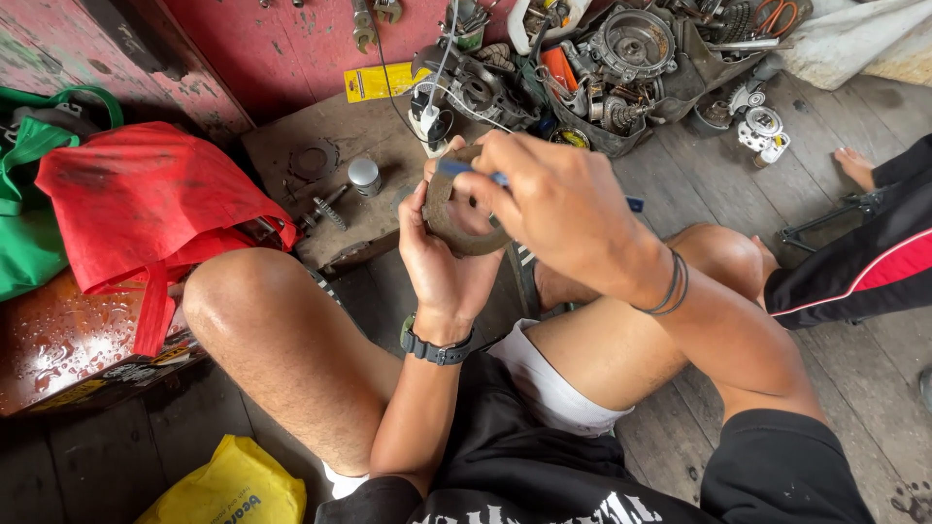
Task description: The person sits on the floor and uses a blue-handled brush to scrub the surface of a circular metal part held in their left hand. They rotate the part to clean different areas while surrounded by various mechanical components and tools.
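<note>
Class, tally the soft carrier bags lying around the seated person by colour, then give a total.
Red fabric bag: 1
Green fabric bag: 1
Yellow plastic bag: 1
Total: 3

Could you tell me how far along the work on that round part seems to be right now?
Done: the engine parts lie stripped in a pile on the floor. In hand: the left hand holds a brown friction ring while the right hand works it with a blue-handled tool. Left: a gear shaft and small metal cylinder sit untouched on the board; nothing looks reassembled.
</note>
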